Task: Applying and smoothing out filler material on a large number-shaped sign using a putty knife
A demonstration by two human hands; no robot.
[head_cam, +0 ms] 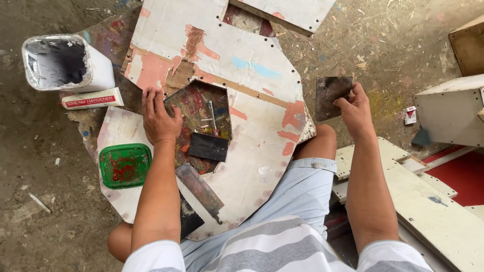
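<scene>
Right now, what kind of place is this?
Probably an informal repair or paint workshop, worked on the ground. A paint-smeared board lies across the person's knees, the right hand holds a stained scraper blade, and a cut-open white container sits on the dusty, chip-littered floor.

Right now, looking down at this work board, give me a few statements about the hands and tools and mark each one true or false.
1. The right hand holds a dark flat scraper blade up off the board. True.
2. The left hand grips the green lid. False: it rests on the paint-stained board, at the edge of the dark mixing patch; the green lid lies apart, nearer the person.
3. A white cut-open container lies at the upper left. True.
4. The small boxed tube stands upright inside the container. False: it lies flat beside it.
5. A second scraper lies on the patch. True.
</scene>
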